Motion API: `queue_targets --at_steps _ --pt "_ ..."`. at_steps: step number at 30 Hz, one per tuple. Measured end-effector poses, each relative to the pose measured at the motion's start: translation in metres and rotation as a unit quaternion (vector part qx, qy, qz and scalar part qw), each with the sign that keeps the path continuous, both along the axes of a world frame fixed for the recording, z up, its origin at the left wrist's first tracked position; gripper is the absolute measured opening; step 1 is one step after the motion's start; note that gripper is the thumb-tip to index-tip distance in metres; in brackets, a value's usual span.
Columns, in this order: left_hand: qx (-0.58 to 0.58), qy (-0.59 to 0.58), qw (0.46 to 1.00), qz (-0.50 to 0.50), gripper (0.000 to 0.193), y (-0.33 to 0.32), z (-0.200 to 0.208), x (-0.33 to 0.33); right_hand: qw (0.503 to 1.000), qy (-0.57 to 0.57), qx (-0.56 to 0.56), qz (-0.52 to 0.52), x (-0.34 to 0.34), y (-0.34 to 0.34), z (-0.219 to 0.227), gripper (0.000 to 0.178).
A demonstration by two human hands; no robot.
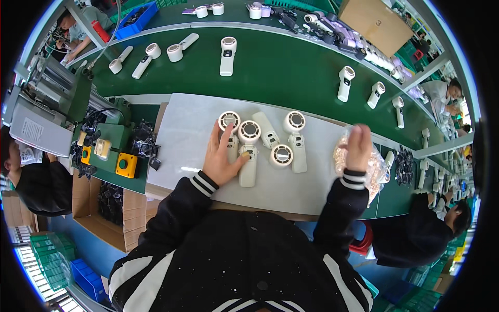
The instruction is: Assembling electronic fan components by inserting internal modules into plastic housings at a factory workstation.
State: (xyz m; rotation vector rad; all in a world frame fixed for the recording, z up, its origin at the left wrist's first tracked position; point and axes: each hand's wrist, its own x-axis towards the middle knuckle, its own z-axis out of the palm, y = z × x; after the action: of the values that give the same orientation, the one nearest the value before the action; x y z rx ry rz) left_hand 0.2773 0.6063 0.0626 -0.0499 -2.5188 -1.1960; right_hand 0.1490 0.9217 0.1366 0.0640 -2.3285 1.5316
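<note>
Lying just above the middle of the frame, a handheld fan [248, 171] in cream points its round, vented head up the picture and its handle down. The person's left hand [221, 161] is spread rather than clenched, with the thumb resting on that handle and the fingers reaching over a neighbouring fan [229, 120], partly hidden. Two more fans lie just to the right, one with its head toward the bottom of the frame.

Each fan looks light and stiff, probably hard plastic, with a smooth shell that could slide under dry fingertips. The straight handle seems the best place to take hold; the vented head looks more delicate and is better not pressed.

Right of centre, the right hand [358, 148] is raised and blurred in front of a clear plastic bag [374, 174] of small pale pieces; whether it grips anything, I cannot tell. The bag looks soft and crinkly.

Under the fans is a pale grey sheet [179, 135]. Across the upper frame runs a green work surface [291, 65] with more cream fans on it. At left sits a yellow button box [126, 165]; lower left, an open cardboard box [136, 218] holds dark parts.
</note>
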Motion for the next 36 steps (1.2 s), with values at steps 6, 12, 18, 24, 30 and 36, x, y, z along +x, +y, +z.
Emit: queue_targets --at_steps 6,12,18,24,30,36 --pt "-0.038 0.010 0.999 -0.003 0.085 0.017 -0.008 -0.014 0.963 0.039 0.051 0.262 -0.010 -0.143 -0.008 0.011" --pt "-0.035 0.048 0.998 -0.022 0.081 0.057 -0.014 -0.030 0.947 -0.012 -0.043 0.317 0.003 -0.135 -0.023 0.007" --pt "-0.084 -0.012 0.996 -0.004 0.063 0.075 -0.008 -0.026 0.950 -0.067 -0.174 0.250 0.036 -0.126 -0.024 0.011" --pt "-0.156 -0.037 0.986 0.052 0.065 0.043 -0.002 -0.007 0.915 -0.104 -0.276 0.276 0.063 -0.133 -0.031 0.016" --pt "-0.021 0.075 0.993 0.088 0.055 -0.049 -0.005 0.006 0.949 -0.097 -0.103 0.281 0.087 -0.174 -0.061 0.009" --pt "-0.374 -0.260 0.852 0.257 0.042 -0.212 0.039 0.042 0.961 0.014 0.061 0.270 0.103 -0.201 -0.076 0.009"
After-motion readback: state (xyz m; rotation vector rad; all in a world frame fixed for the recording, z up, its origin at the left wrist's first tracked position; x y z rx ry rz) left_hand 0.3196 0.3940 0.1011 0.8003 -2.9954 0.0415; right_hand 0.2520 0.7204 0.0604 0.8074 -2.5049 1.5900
